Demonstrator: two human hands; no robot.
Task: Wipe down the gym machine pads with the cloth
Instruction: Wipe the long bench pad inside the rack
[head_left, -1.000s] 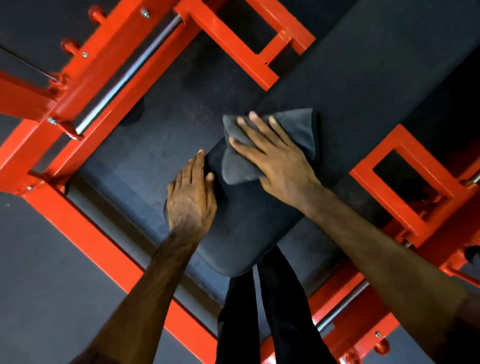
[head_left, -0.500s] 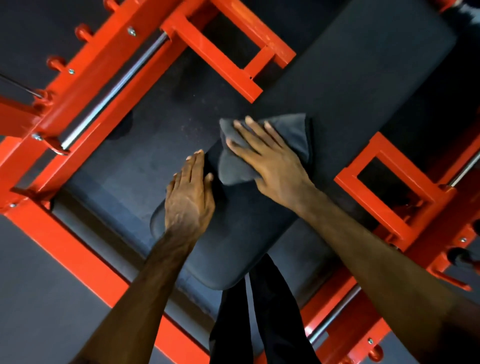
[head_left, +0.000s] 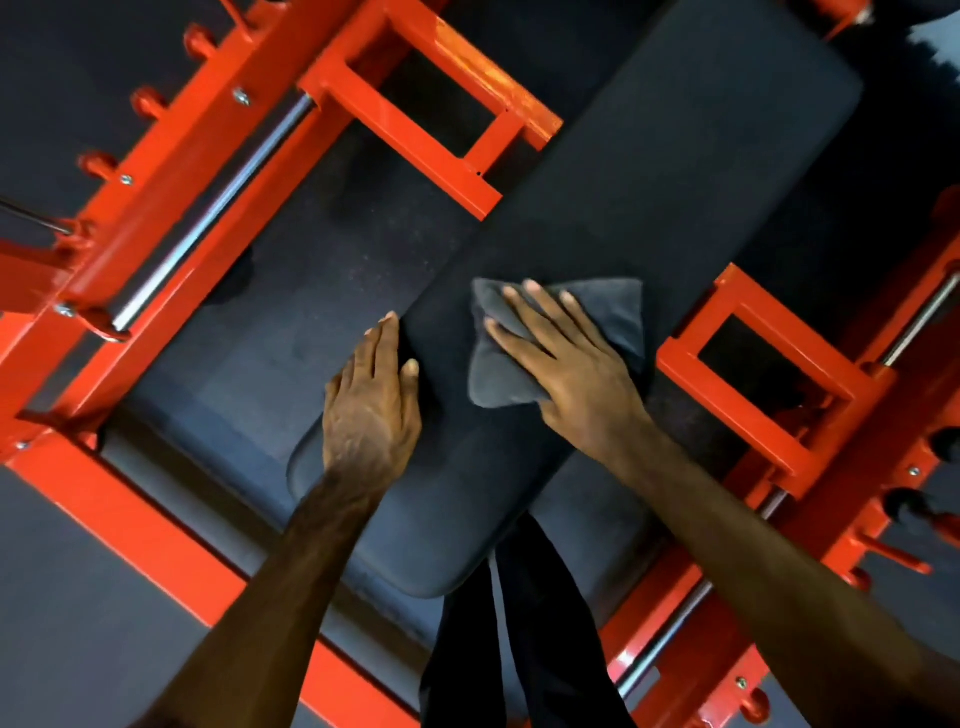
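While the right hand (head_left: 566, 364) presses the cloth (head_left: 613, 317) flat, a bit further up the pad (head_left: 675, 171) than a second ago | left hand (head_left: 371, 410) flat, steadying the pad's edge, holding nothing | far end probably unwiped

The right hand (head_left: 566, 374) covers the middle of a grey cloth (head_left: 613, 317); the left hand (head_left: 371, 410) hides the black pad's (head_left: 649, 182) near edge, whose far corner is cut off.
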